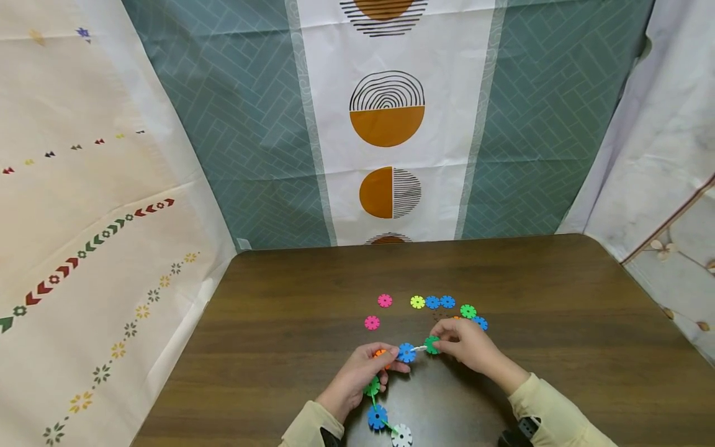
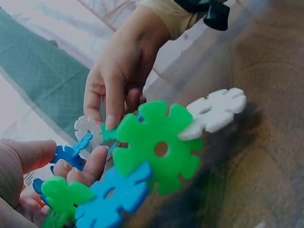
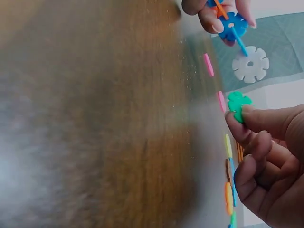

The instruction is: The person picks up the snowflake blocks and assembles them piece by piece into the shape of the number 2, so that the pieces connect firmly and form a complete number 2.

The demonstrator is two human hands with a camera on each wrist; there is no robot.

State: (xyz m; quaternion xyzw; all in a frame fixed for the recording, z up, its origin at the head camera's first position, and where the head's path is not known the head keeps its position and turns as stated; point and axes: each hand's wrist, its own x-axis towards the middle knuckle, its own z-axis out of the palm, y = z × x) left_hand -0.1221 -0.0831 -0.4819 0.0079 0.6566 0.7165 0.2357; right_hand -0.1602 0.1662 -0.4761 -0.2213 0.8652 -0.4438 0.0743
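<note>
My left hand (image 1: 360,372) grips a chain of flower-shaped plastic discs slotted into one another. Between its thumb and fingers is a blue disc (image 1: 406,352), with an orange disc (image 1: 382,358) partly covered by the hand. From there the chain hangs toward the table's near side through a green disc (image 1: 371,387), a blue one (image 1: 377,417) and a white one (image 1: 401,436). At its other end, a white disc (image 3: 259,71) stands out from the blue disc. My right hand (image 1: 466,344) pinches a green disc (image 3: 238,102) by its edge, right at that white disc.
Beyond my hands, loose discs lie on the brown wooden table (image 1: 279,310): two pink ones, including a far pink disc (image 1: 385,300), a yellow disc (image 1: 418,302), several blue ones and a green disc (image 1: 468,311). My right hand partly hides an orange one. Patterned cloth (image 1: 268,155) hangs behind.
</note>
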